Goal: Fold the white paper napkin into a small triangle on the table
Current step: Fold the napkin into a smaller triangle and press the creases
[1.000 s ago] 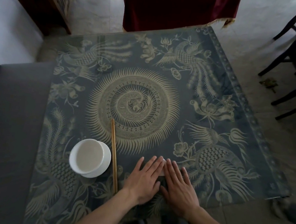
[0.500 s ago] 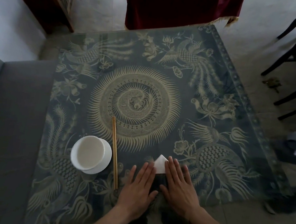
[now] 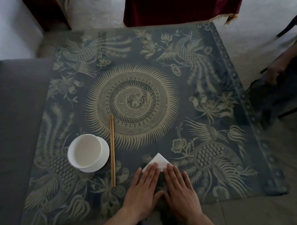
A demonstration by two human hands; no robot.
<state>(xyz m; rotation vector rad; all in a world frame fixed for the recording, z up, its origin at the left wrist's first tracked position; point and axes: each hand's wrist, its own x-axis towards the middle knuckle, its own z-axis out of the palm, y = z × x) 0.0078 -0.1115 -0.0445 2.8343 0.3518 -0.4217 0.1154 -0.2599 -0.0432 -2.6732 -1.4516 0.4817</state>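
Head view: the folded white paper napkin (image 3: 157, 161) lies on the dark patterned glass-topped table (image 3: 218, 93), apex pointing away. Left hand (image 3: 142, 191) and right hand (image 3: 179, 194) lie flat, fingers extended together, fingertips apparently pressing its near edge.

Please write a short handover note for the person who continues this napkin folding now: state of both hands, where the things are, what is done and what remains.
Left hand: flat, palm down, fingertips on the near left edge of the white napkin; nothing gripped.
Right hand: flat beside it, fingertips at the napkin's near right edge; nothing gripped.
Napkin: on the table near the front edge, already a small triangle, tip pointing away from the person.
Also there: white bowl on a saucer to the left, chopsticks between bowl and napkin, apart from both.
Done: the triangle shape is visible.
Left: probably press the creases flat, then lift the hands away.
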